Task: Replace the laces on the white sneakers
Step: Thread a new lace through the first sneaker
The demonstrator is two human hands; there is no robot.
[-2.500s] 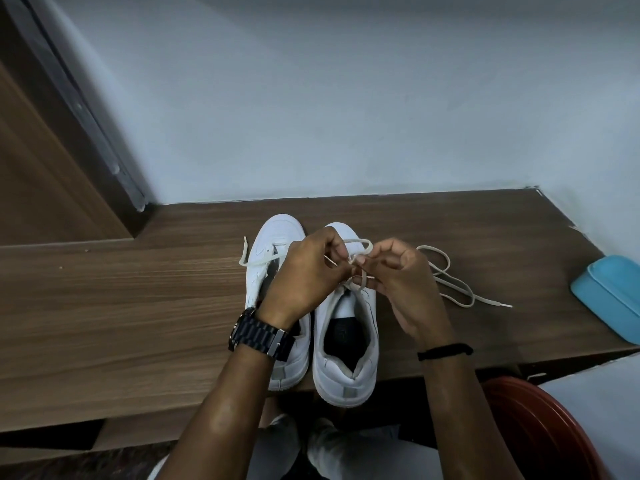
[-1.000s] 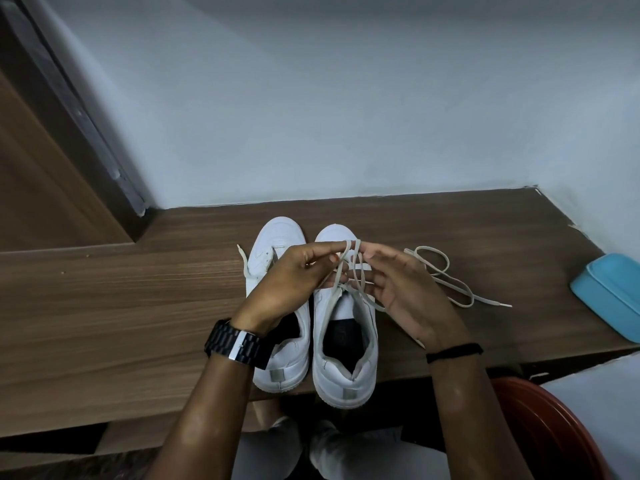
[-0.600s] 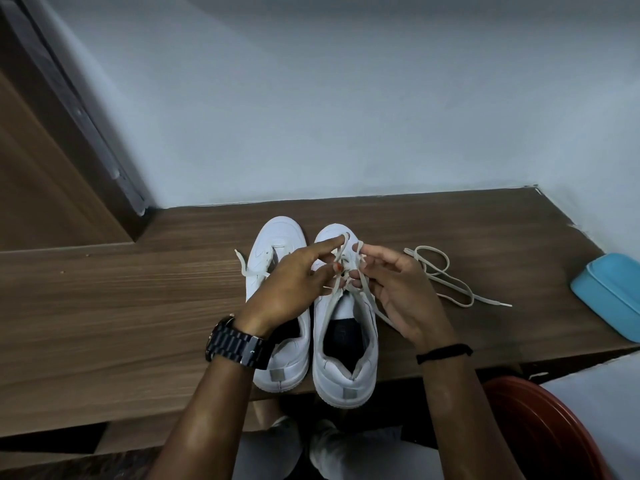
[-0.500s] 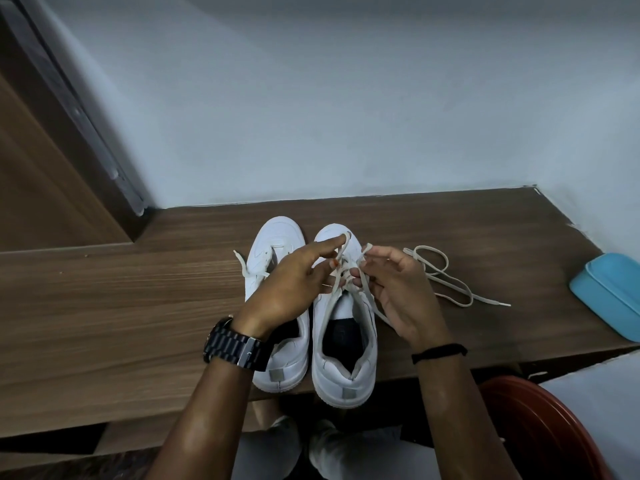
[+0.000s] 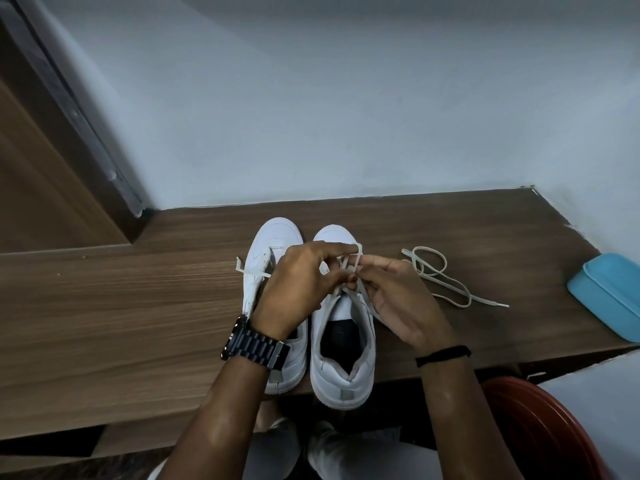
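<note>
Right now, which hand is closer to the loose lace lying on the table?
The right hand. It is just beside the loose lace, near its loop. The left hand is farther, over the two sneakers on the far side of the right hand.

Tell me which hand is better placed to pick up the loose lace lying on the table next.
Probably the right hand. The loose lace lies on the table just beyond its knuckles, while the left hand sits over the sneakers and would have to cross. Both hands currently pinch the right sneaker's lace.
</note>
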